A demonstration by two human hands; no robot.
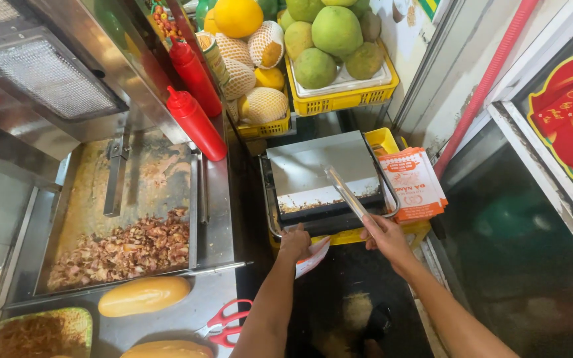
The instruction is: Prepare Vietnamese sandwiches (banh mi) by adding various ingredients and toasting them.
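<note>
My right hand (384,233) grips metal tongs (347,192) that reach up over the closed lid of a grill press (319,171). In front of the press, my left hand (294,242) is closed on a white and orange paper bag (313,257) at its lower front edge. The press sits on a yellow crate (384,139). A stack of the same printed paper bags (414,182) lies just to its right.
At left, a steel tray holds chopped grilled meat (124,248) under a vertical heater (48,76). Two red squeeze bottles (197,119) stand beside it. Bread rolls (144,296) and red scissors (223,323) lie on the counter. Yellow crates of pomelos (336,40) and netted fruit (260,99) stand behind.
</note>
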